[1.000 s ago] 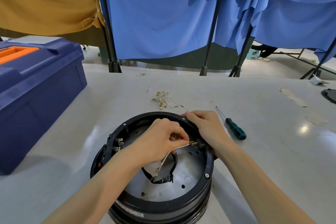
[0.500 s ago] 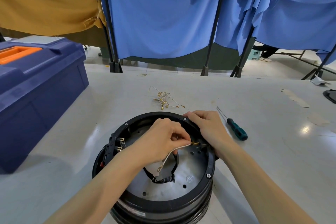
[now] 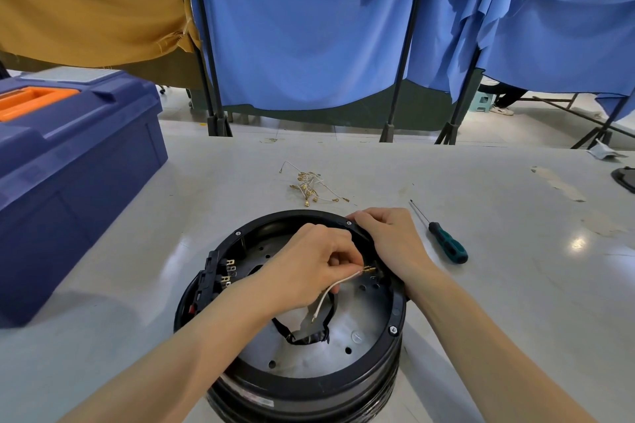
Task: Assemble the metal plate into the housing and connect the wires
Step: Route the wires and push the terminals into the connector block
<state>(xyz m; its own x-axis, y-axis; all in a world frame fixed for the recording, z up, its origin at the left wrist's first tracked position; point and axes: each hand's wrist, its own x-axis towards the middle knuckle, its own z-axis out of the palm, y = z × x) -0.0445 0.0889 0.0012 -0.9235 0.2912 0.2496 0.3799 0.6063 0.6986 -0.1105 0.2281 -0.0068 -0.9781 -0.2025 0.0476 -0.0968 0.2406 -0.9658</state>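
Head view: near us on the worktop (image 3: pixel 498 302) stands the round black housing (image 3: pixel 395 314), with the metal plate (image 3: pixel 364 318) lying inside it. Our left hand (image 3: pixel 309 261) pinches a white wire (image 3: pixel 330 290) in its fingers (image 3: pixel 338 261), the wire's brass end at the housing's right inner wall. Our right hand (image 3: pixel 388 240) grips the far right rim, its fingers curled over it. A screwdriver (image 3: pixel 446 244) lies to the right, spare wires (image 3: pixel 311 184) lie beyond the housing, and a blue toolbox (image 3: pixel 68 161) sits on the left.
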